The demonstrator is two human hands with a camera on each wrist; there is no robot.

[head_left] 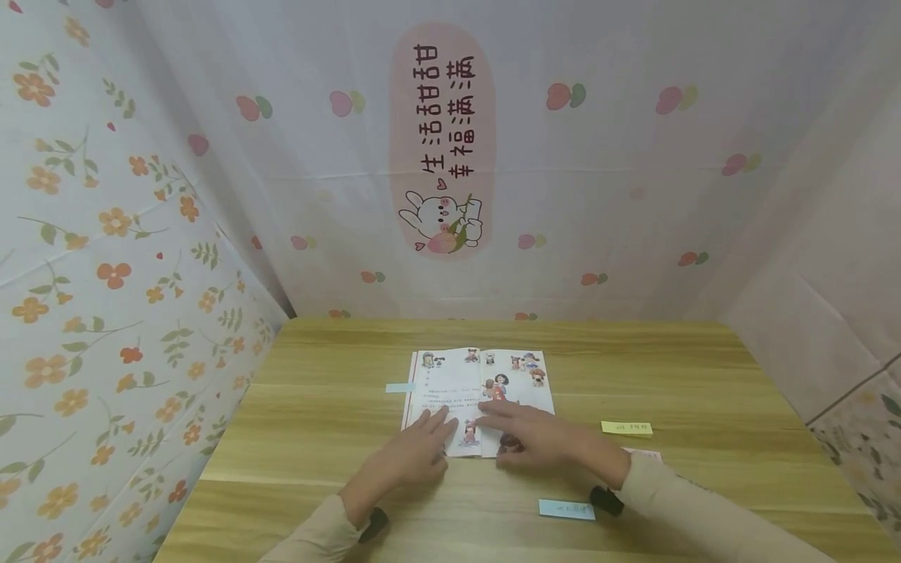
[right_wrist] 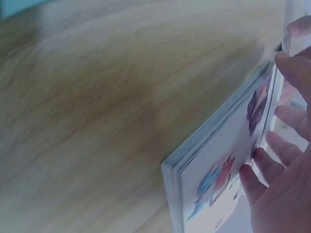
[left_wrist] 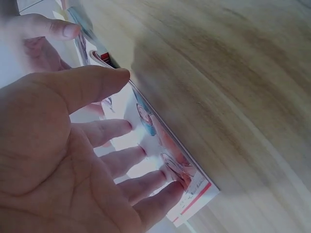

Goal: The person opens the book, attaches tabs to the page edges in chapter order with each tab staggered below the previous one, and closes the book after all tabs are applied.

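Blue note (head_left: 566,509) nearest, yellow note (head_left: 626,428) beyond; both hands' fingers (head_left: 439,417) flat, released, on open book (head_left: 457,383).

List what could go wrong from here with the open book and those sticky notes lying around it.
1. Both hands, left hand and right hand, press the open book flat with straight fingers; easing off might let the pages spring up and lose the place.
2. The blue note lies right beside the right sleeve, which could sweep it away.
3. The blue tab juts from the left page edge and could bend or tear if brushed.
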